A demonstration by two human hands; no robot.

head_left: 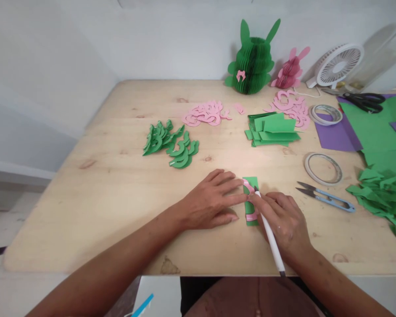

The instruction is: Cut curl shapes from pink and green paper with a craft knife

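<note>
A small green paper strip (251,222) lies on the table with a pink curved paper cutout (251,217) on top of it. My left hand (214,198) rests open and flat, its fingertips pressing the cutout from the left. In my right hand (285,222) is a white pen (271,237), its dark tip touching down beside the cutout's upper right edge. Part of the cutout and strip is hidden behind my fingers. Beyond my hands sit curved green cutouts (181,154) and a stack of green paper strips (273,132).
Pink cutouts (206,113) lie farther back. To the right are blue-handled snips (330,199), a tape roll (323,169), black scissors (366,100) and green scraps (383,193). A green paper rabbit (253,66), a pink one (288,72) and a white fan (338,66) stand by the wall.
</note>
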